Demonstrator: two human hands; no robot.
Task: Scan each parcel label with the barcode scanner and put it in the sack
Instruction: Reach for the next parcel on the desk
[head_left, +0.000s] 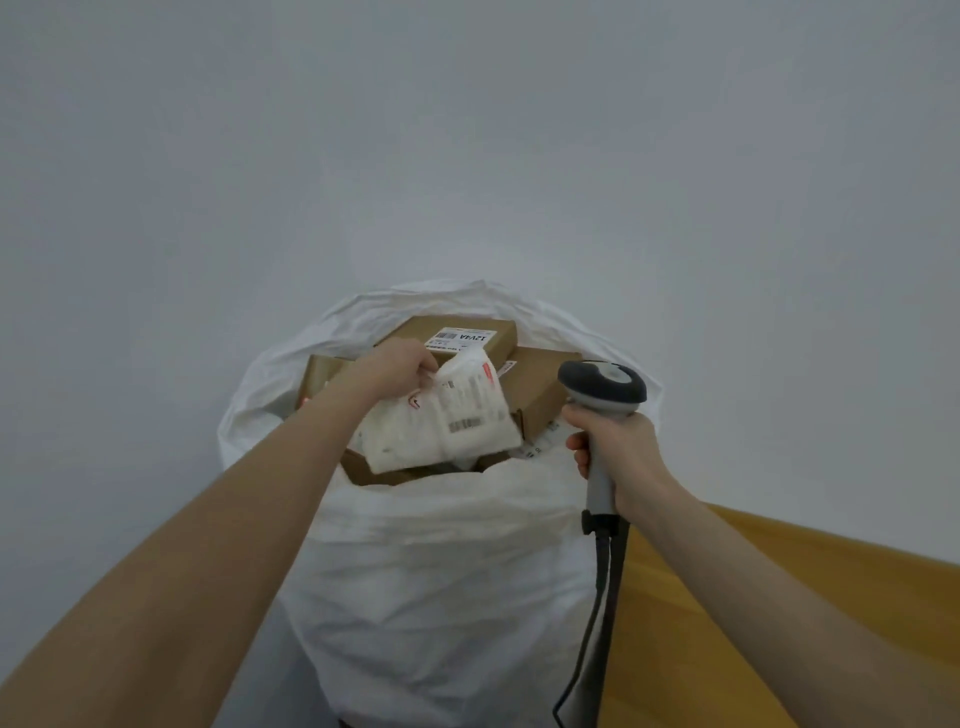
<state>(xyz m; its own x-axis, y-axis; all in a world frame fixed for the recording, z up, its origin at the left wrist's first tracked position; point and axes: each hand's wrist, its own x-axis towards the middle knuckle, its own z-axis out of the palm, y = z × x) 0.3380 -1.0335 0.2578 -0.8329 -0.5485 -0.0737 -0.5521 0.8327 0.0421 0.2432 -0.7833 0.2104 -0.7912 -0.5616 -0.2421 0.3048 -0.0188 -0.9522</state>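
A tall white sack (447, 582) stands before me, its mouth open and filled with brown cardboard parcels (535, 387). The topmost box carries a white label (460, 338) reading 12V4A. My left hand (402, 366) pinches the upper edge of a soft white parcel bag (441, 421) with a barcode label, holding it over the sack's mouth on top of the boxes. My right hand (613, 457) grips the handle of a grey barcode scanner (602, 387), its head just right of the white parcel, above the sack's right rim. The scanner's cable (592, 644) hangs down.
A pale grey-white wall fills the view behind the sack. A yellow-brown wooden surface (779, 613) runs along the lower right, beside the sack and under my right forearm.
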